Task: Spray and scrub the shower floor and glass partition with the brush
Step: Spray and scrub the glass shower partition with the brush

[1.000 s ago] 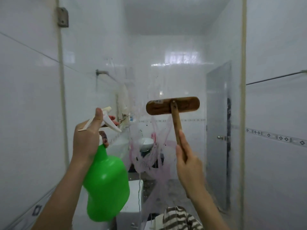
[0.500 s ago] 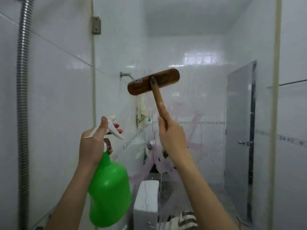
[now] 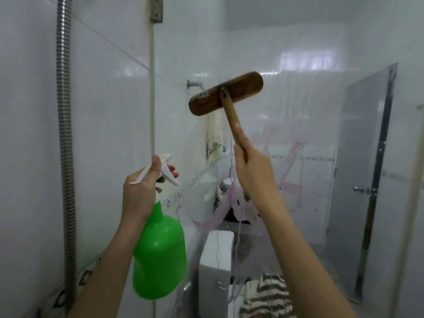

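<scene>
**Wooden brush high on the streaked glass, green sprayer held at the left**

The brush [image 3: 226,94] has a long, rounded head of dark, glossy wood, tilted with its right end higher. A paler wooden handle is fixed across its middle. A small pale label sits near the head's left end, too blurred to read. The right hand [image 3: 254,171] wraps the lower handle, fingers curled round it and the index finger laid straight along the shaft. The head lies against the upper part of the glass partition [image 3: 305,125], a clear pane smeared with thin pink streaks and dark specks.

On the near left, the left hand [image 3: 142,191] grips the neck of a spray bottle [image 3: 160,255], thumb up beside the white plastic trigger head and fingers curled round the front. The bottle is smooth, opaque green plastic, bell-shaped and unlabelled; its contents cannot be told.

A ribbed metal shower hose [image 3: 64,134] runs down the white tiled wall at far left. Beyond the glass are a white cistern [image 3: 215,271], a striped cloth [image 3: 268,297] and a grey door [image 3: 364,180].
</scene>
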`<state>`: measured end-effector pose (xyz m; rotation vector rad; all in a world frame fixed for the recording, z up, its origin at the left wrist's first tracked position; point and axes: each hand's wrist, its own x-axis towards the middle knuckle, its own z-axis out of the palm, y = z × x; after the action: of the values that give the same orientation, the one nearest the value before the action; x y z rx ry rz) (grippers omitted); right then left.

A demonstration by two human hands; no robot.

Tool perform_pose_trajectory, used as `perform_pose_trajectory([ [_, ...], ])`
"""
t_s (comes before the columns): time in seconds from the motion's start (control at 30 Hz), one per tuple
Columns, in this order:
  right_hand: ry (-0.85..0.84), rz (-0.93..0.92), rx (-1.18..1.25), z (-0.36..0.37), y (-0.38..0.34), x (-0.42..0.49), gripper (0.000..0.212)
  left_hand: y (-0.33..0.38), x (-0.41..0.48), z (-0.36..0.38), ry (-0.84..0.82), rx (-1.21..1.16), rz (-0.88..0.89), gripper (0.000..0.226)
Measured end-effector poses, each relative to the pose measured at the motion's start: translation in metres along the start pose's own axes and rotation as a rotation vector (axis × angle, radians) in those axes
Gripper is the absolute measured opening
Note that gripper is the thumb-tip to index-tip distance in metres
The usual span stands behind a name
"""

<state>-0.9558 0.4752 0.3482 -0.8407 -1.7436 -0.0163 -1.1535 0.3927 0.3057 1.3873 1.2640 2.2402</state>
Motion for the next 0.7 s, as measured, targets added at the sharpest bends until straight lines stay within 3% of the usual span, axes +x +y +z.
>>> perform_pose_trajectory([
  [0.1,0.023,-0.039,0.002,0.003,0.009,0.002,0.049,-0.013,-0.008,0.001,-0.004,-0.056,-0.053,0.044],
  [0.27,-0.075,0.094,0.049,0.010,0.051,-0.137,0.054,-0.046,-0.023,-0.001,-0.013,-0.045,-0.118,0.042],
  [0.53,-0.019,0.000,0.017,0.010,0.024,-0.045,0.049,-0.067,-0.047,0.008,0.065,0.097,-0.145,0.055],
  [0.7,-0.130,0.125,0.072,0.015,0.059,-0.166,0.052,-0.063,-0.052,0.003,0.055,0.109,-0.111,0.054],
])
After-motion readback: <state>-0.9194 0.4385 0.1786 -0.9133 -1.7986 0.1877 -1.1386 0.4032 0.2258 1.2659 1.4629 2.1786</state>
